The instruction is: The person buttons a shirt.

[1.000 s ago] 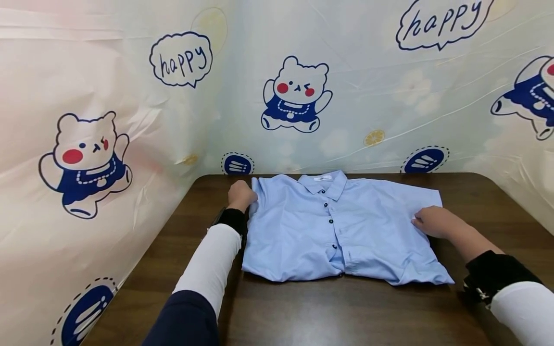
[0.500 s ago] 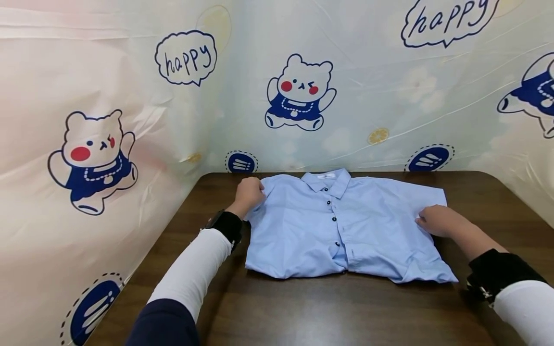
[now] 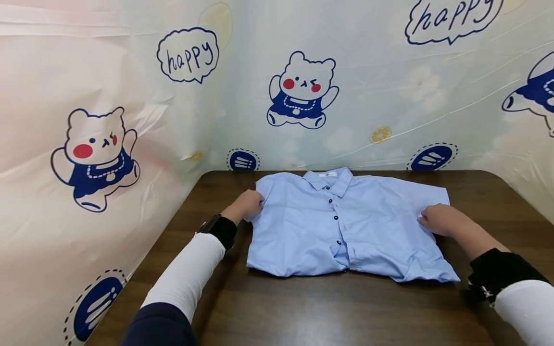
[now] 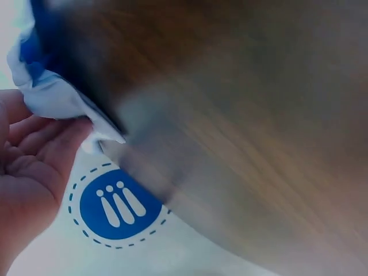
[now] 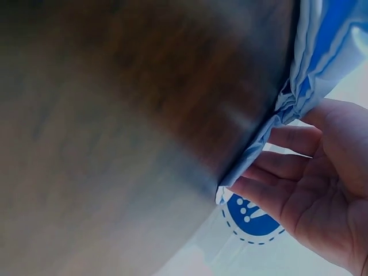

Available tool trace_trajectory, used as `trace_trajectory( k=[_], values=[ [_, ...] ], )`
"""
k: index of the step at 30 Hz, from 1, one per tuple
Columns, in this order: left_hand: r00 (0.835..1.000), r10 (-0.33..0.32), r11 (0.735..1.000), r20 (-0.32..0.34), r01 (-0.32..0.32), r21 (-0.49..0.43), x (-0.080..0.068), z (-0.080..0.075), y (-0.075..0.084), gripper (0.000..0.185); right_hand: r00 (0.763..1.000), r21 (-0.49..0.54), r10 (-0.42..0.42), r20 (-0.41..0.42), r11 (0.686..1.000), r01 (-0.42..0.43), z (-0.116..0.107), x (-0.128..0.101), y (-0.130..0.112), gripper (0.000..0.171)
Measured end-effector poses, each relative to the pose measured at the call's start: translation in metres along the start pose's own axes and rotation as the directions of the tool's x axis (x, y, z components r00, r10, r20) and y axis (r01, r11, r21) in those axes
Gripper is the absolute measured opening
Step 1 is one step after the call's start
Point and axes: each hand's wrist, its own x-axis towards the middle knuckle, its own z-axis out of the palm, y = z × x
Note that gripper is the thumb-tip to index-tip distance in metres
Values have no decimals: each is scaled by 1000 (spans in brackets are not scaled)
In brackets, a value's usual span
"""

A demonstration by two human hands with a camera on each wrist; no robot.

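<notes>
A light blue short-sleeved button shirt (image 3: 298, 226) lies front up, its collar at the far side and its lower part tucked under. My left hand (image 3: 251, 203) pinches the shirt's edge by the left sleeve. In the left wrist view the fingers of that hand (image 4: 40, 152) lie under the gathered cloth (image 4: 54, 95). On the opposite side my right hand (image 3: 439, 219) pinches the side edge just below the right sleeve. The right wrist view shows its fingers (image 5: 282, 164) bent against the bunched fabric (image 5: 305, 98); the thumb tip is hidden.
A dark brown wooden table (image 3: 320, 312) bears the shirt, whose collar reaches its far edge. Behind and to the left hangs a pale printed curtain (image 3: 242, 96) with cartoon bears. Black straps (image 3: 222, 231) circle both wrists.
My left hand has slid down from the shoulder corner toward me along the sleeve, which now shows beyond it. The right hand keeps its place on the shirt; the head view has shifted slightly.
</notes>
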Motion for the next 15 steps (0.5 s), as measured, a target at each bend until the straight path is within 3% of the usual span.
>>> trace_trajectory(
  k=[8, 15],
  values=[
    [983, -154, 984, 104, 143, 106, -7, -2, -11, 36, 1000, -31, 23, 20, 999, -22, -5, 0, 7, 31],
    [948, -235, 967, 213, 207, 148, -10, -8, -1, 70, 991, -29, 102, 84, 995, -100, -8, 4, 9, 45]
  ],
)
